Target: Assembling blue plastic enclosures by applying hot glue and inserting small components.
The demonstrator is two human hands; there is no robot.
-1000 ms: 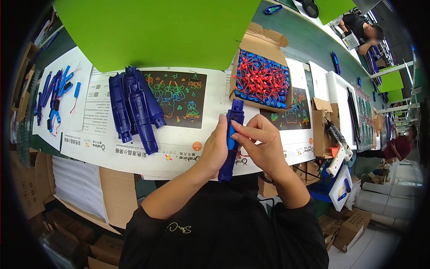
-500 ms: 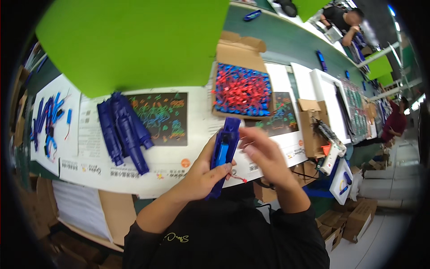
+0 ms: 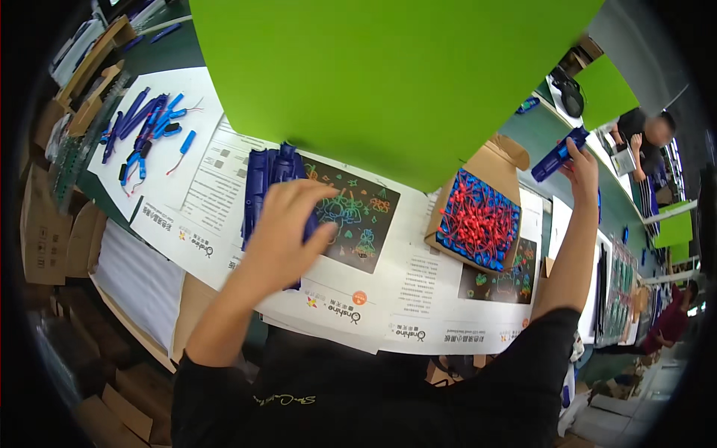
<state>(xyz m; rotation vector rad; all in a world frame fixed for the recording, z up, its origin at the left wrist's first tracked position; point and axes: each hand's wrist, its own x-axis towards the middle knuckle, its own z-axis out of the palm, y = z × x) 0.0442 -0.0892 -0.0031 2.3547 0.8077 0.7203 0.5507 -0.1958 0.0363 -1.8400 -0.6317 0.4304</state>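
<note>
My right hand [image 3: 582, 170] is stretched out to the far right and grips a dark blue plastic housing [image 3: 551, 162] by one end, above the green work surface. On the left, my left hand [image 3: 284, 231] reaches over several more dark blue housings [image 3: 258, 183] with its fingers apart. It partly covers these housings, so whether it touches them cannot be made out. Between the two hands stands an open cardboard box [image 3: 441, 249] filled with blue battery cells [image 3: 467, 183] that have red wires and connectors.
A green panel [image 3: 388, 75] rises behind the printed sheets [image 3: 388, 299] on the bench. At the left, loose blue cells and slim dark blue parts [image 3: 149, 123] lie on white paper. Across the bench at far right sits another person [image 3: 650, 142].
The housing with a blue cell in it, held in my left hand before, has passed to my right hand and moved far right. My left hand has moved left to the other housings.
</note>
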